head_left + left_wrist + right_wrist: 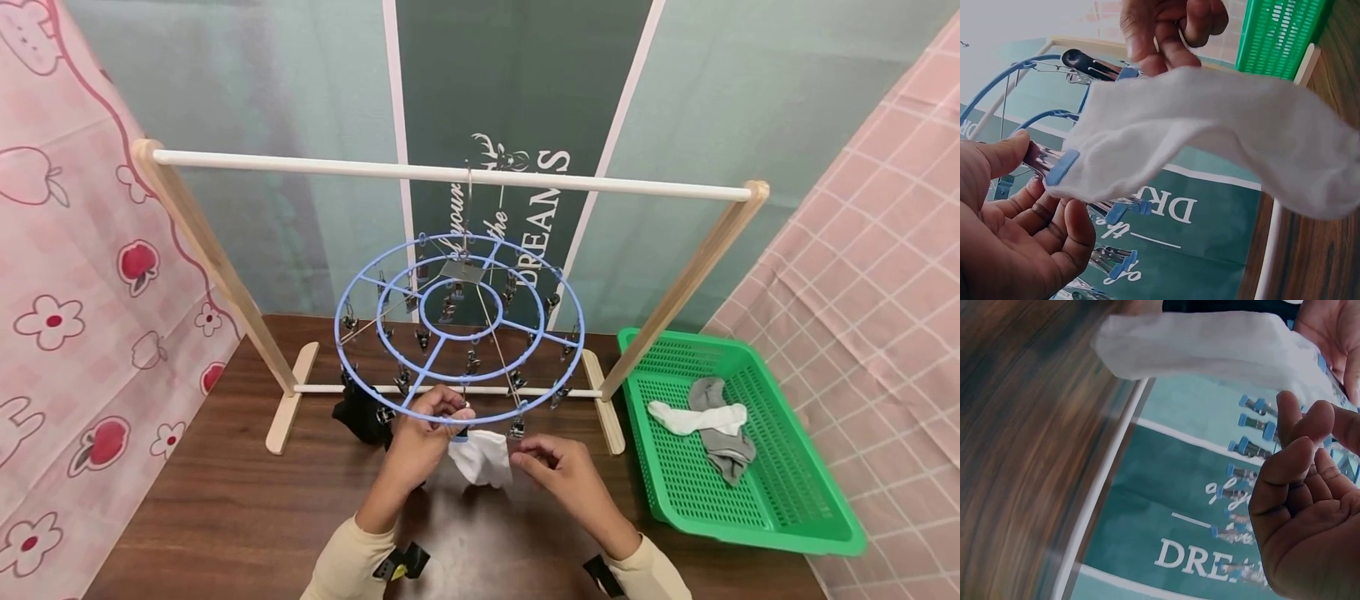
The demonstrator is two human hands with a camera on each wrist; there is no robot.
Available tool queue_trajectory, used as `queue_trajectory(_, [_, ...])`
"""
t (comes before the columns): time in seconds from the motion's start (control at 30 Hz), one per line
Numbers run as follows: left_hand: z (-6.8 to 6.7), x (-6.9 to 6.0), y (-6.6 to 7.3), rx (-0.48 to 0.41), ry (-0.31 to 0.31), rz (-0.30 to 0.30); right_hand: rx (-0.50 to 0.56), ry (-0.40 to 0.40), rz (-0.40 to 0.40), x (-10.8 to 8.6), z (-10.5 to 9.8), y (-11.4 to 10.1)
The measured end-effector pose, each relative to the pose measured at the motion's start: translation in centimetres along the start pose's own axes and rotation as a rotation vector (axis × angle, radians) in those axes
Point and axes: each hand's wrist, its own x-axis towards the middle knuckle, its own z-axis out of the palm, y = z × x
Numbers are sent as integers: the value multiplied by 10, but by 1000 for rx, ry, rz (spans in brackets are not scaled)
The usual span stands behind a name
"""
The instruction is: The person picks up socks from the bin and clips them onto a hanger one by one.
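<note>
A white sock (482, 460) hangs at the front of the round blue clip hanger (480, 421). My left hand (420, 437) pinches the metal handle of a blue-tipped clip (1062, 167), whose tips grip one corner of the sock's cuff. From there the sock droops in the left wrist view. My right hand (564, 471) is beside the sock's right edge, its fingers loosely bent; no cloth shows between them in the right wrist view. Another clip (517, 427) hangs just above that hand. Left of my left hand hangs a black cloth item (360, 414), partly hidden.
The hanger hooks onto the white rod (315, 165) of a wooden stand (217, 258). Several more clips dangle from its rings. On the right, a green basket (813, 500) holds a white sock (686, 418) and grey socks (729, 454). Curtains surround the brown table (202, 483).
</note>
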Motion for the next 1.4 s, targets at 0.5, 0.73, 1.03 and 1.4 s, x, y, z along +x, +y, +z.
queue_trajectory(0.5, [-1,-4,2,61,75,33,126,68,103,-22,-36,12])
queue_trajectory(0.73, [-2,-4,1,79,113,6,86,126,88,-24,-56,11])
queue_trajectory(1.03, [-2,-7,9,144,129,-29,-41,199,141,-26,-83,8])
queue_trajectory(1.4, [-6,-12,29,131,138,-11,-274,277,184,-27,-126,3])
